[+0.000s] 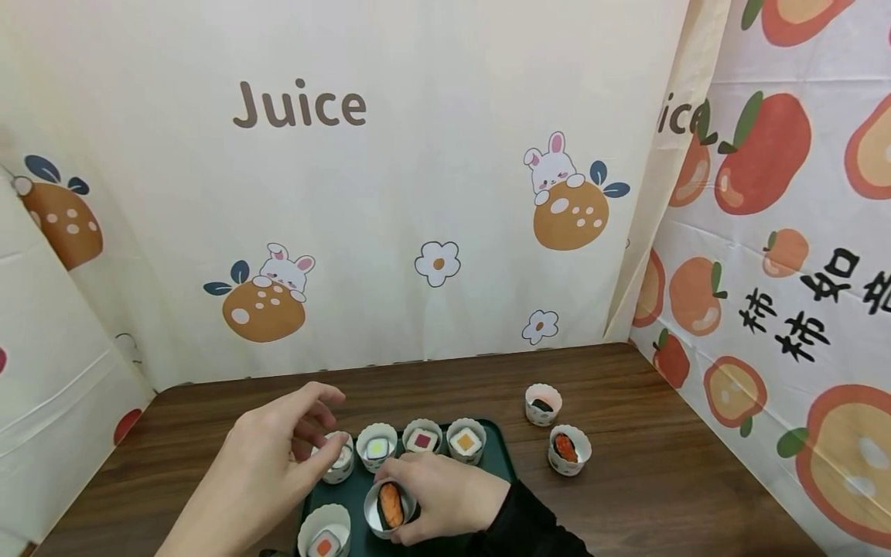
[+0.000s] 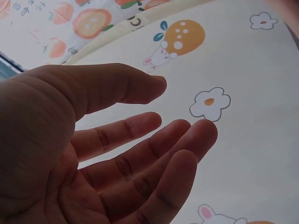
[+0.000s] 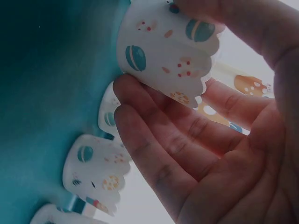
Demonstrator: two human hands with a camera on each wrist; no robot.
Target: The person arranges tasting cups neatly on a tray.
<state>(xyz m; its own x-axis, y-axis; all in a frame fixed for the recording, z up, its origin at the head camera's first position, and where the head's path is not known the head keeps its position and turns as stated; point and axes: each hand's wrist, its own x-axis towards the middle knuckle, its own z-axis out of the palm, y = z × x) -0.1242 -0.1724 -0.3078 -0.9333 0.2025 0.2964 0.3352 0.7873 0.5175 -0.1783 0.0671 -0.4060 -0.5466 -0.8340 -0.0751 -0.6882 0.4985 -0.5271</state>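
Observation:
My right hand (image 1: 452, 491) grips a patterned paper cup (image 3: 159, 58) between thumb and fingers, over the dark green tray (image 1: 500, 458). Inside that cup sits an orange-topped sushi piece (image 1: 391, 506) with a dark wrap. The right wrist view shows the cup's scalloped rim and printed side, with the base right at the tray surface. My left hand (image 1: 274, 456) hovers over the tray's left side, fingers loosely bent and nothing between them. Its thumb overlaps a paper cup (image 1: 339, 473) in the head view. In the left wrist view the palm and fingers are bare.
Along the tray's back edge are more paper cups with white sushi rolls (image 1: 421, 441). Another cup (image 1: 337, 514) with a roll stands at the front left. Two cups with sushi, one farther back (image 1: 541, 418) and one nearer (image 1: 567, 466), stand on the wooden table (image 1: 661, 464). Printed curtains surround it.

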